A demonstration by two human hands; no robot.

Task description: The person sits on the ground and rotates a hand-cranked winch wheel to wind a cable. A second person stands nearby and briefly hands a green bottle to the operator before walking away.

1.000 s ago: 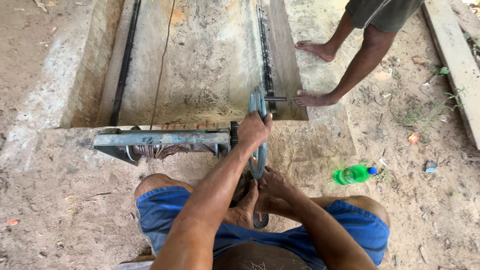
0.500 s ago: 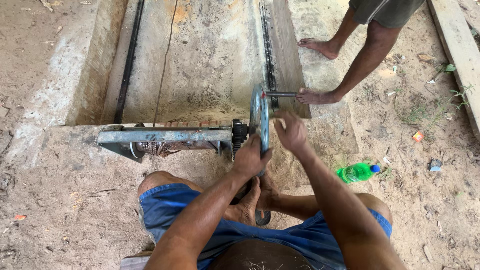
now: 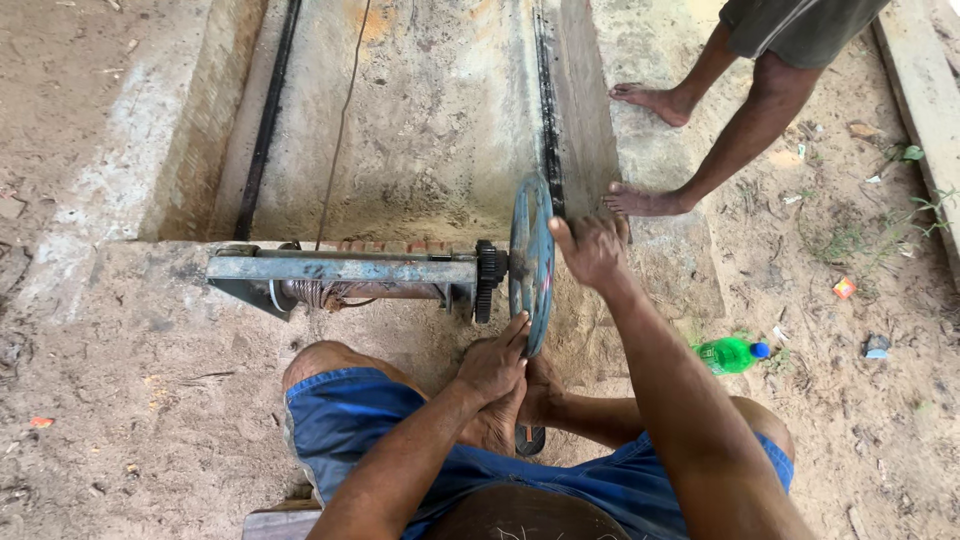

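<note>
At the near end of the concrete trough, a winch frame carries an upright blue handwheel. Left hand grips its lower rim with closed fingers; right hand clasps the upper rim. Green bottle lies on the ground nearby.

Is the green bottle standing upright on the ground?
No. The green bottle lies on its side in the sand, right of the person's knee, its blue cap pointing right.

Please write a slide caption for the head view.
Both hands, left and right, grip a blue handwheel.
</note>
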